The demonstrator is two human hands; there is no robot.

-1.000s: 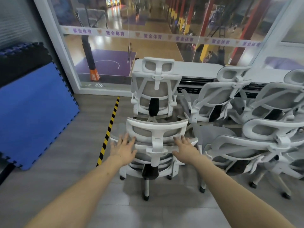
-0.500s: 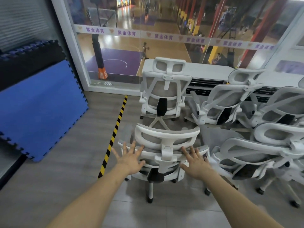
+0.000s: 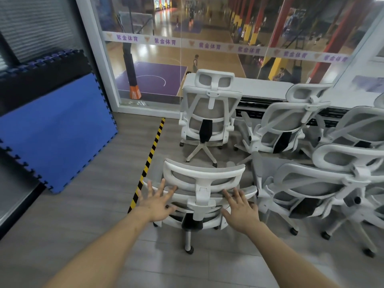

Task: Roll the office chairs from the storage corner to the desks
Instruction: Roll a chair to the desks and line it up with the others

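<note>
Chairs not yet rolled; we reach for the nearest one.

Our left hand (image 3: 156, 201) and right hand (image 3: 241, 210) spread open, fingers straight, at the back of the near chair (image 3: 204, 185), gripping nothing yet; whether they touch it we cannot tell. It stands in the near-centre of the cluster, the other chairs (image 3: 291, 125) packed far and right, none moved, we judge. No desks show. Open floor (image 3: 87, 215) lies left, past the striped tape (image 3: 148, 163), bounded by the blue mat (image 3: 58, 129).

Your left hand (image 3: 157, 202) and right hand (image 3: 241, 210) cover parts of the nearest chair (image 3: 202, 183) back; contact unclear. Rightmost chairs (image 3: 365, 129) run off frame. Your forearms leave the bottom edge.
</note>
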